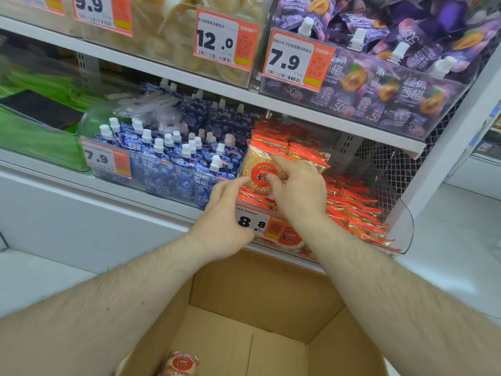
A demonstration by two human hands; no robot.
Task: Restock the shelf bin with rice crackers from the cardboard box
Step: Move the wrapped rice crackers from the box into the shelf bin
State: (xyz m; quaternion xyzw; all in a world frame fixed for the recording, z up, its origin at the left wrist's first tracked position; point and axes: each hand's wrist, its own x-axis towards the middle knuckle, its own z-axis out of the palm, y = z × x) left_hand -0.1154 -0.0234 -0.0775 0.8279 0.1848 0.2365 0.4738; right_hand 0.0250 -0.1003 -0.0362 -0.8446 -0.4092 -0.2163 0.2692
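Here both hands meet at the twelve o'clock end of the cardboard box, left hand loosely spread, right hand seemingly pinching a rice cracker pack in the shelf bin.

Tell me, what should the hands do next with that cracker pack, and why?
Probably let go and settle the pack upright against the stack in the bin. The left hand and right hand both touch it at the bin's front, so it seems nearly placed. Then reach down to the box, where another pack shows.
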